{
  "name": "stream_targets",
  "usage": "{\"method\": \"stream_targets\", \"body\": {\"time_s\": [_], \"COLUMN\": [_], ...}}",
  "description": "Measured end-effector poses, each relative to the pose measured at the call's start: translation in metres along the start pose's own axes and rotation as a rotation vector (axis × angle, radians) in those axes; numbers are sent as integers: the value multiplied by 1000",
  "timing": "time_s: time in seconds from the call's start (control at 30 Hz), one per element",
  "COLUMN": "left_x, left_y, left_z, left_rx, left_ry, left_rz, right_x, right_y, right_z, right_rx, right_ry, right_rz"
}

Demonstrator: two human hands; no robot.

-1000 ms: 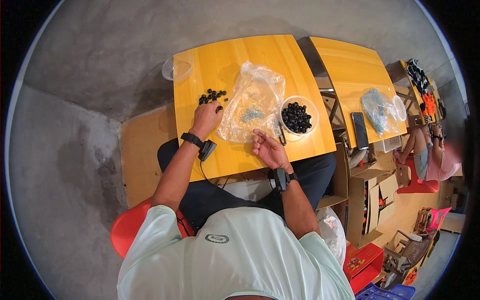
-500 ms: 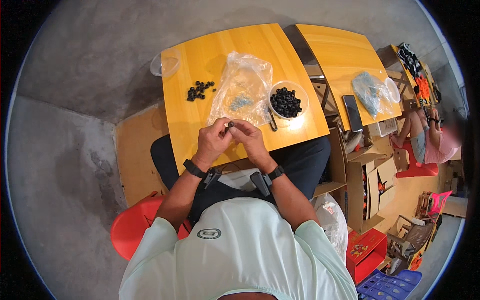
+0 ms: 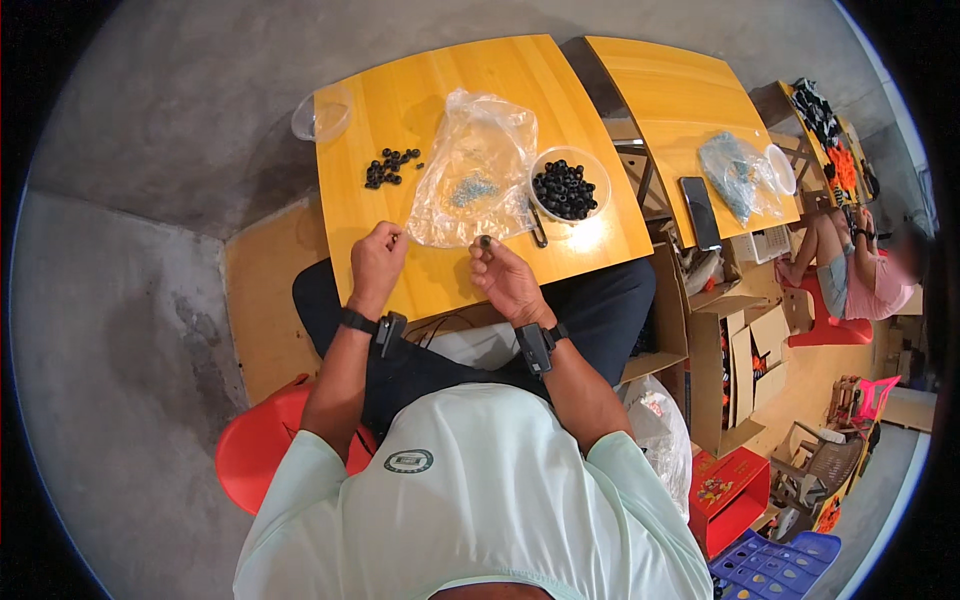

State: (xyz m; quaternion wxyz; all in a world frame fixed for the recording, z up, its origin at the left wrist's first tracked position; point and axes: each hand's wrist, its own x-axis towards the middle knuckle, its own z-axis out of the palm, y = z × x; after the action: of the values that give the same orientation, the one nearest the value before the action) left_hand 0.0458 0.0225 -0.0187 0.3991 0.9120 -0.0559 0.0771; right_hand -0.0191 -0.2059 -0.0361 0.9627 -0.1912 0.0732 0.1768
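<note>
1. Step in hand, by the look of it: pairing small parts, with one piece picked up in each hand above the near edge of the yellow wooden table (image 3: 440,90).
2. Right hand (image 3: 508,282): fingertips pinched shut on a small black rubber ring (image 3: 485,242), held up just in front of the knuckles.
3. Left hand (image 3: 377,262): thumb and forefinger pressed together, probably on a tiny metal piece, too small to tell for sure.
4. Just beyond both hands: clear crinkled plastic bag (image 3: 473,170) with small silvery parts inside.
5. Beyond the right hand, slightly to its right: clear round plastic bowl (image 3: 565,185) full of black rings.
6. Beyond the left hand: loose cluster of black rings (image 3: 388,167).
7. Next move likely calls for bringing both hands together and lining up the ring's hole with fine fingertip control.
</note>
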Motion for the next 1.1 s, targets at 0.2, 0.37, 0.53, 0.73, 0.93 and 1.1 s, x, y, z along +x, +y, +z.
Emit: {"method": "stream_targets", "body": {"time_s": [0.2,0.37,0.53,0.73,0.93,1.1], "left_x": [17,1,-30,-31,-29,-22], "left_y": [-16,-21,51,70,67,75], "left_z": [-1,-12,-4,22,28,23], "left_rx": [174,-57,-196,-170,-357,-321], "left_ry": [-103,-117,-76,-21,-229,-327], "left_rz": [14,-67,-51,347,226,269], "right_x": [7,8,7,7,1,2], "right_y": [6,6,6,12,12,7], "right_z": [-12,-12,-6,-8,-6,-10], "right_rx": [112,58,-24,-27,14,59], "right_ry": [76,136,132,139,113,47], "right_rz": [35,48,94,186,165,221]}}
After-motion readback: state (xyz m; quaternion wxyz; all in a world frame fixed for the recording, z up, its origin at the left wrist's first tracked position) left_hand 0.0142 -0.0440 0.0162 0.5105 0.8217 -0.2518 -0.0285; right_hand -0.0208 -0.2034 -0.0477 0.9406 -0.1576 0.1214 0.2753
